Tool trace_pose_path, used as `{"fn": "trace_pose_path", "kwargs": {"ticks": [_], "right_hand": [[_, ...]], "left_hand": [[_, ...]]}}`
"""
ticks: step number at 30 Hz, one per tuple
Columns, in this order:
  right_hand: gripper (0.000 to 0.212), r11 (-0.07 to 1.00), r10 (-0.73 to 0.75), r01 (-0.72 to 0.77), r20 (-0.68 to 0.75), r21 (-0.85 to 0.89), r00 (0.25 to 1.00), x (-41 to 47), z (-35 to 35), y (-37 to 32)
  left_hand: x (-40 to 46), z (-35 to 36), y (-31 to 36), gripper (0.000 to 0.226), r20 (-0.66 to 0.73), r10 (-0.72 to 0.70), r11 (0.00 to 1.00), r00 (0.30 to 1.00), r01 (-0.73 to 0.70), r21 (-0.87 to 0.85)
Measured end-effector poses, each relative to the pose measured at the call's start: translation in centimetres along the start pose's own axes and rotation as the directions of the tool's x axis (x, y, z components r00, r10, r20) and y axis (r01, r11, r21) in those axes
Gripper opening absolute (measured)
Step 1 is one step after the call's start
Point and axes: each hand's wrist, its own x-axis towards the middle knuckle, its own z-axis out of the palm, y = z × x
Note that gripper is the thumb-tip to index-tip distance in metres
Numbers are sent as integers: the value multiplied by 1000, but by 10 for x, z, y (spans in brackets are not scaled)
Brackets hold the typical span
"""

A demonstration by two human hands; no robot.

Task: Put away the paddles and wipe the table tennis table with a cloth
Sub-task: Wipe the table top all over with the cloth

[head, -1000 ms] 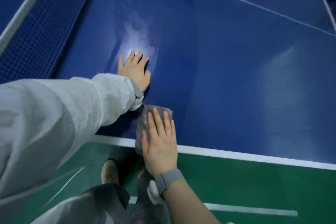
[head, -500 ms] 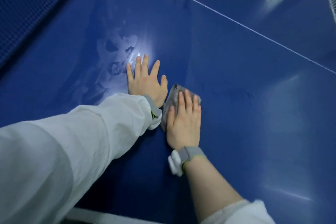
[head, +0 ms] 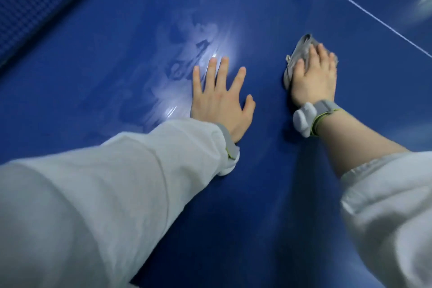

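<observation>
On the surface: the glossy dark-blue table tennis surface [head: 268,194] is being wiped; no paddles are seen.
Risk: the crumpled grey cloth [head: 297,54] could be bunched or slip out if pressure is lost; smears beside the left hand may be missed.
Cloth position: pressed beneath the right hand [head: 312,77], its edge protruding left of the fingers [head: 321,52].
Fingers: right laid nearly straight on the cloth; left hand [head: 219,100] spread wide, flat, holding nothing.
</observation>
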Motion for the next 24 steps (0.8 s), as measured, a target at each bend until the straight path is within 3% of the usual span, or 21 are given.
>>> {"fn": "trace_pose_path", "kwargs": {"ticks": [5, 11, 17, 24], "right_hand": [[53, 999, -11, 11, -11, 38, 1000, -42, 0, -6], [57, 996, -63, 67, -86, 50, 994, -152, 9, -13], [61, 999, 17, -13, -87, 45, 996, -259, 16, -33], [56, 999, 39, -37, -123, 18, 992, -278, 22, -36]], "left_hand": [[-3, 3, -1, 61, -2, 7, 999, 1000, -7, 35], [-6, 0, -7, 63, -4, 69, 996, 998, -68, 60], [-14, -13, -11, 62, 75, 233, 969, 970, -238, 61], [24, -29, 2, 51, 112, 290, 940, 950, -305, 155]]}}
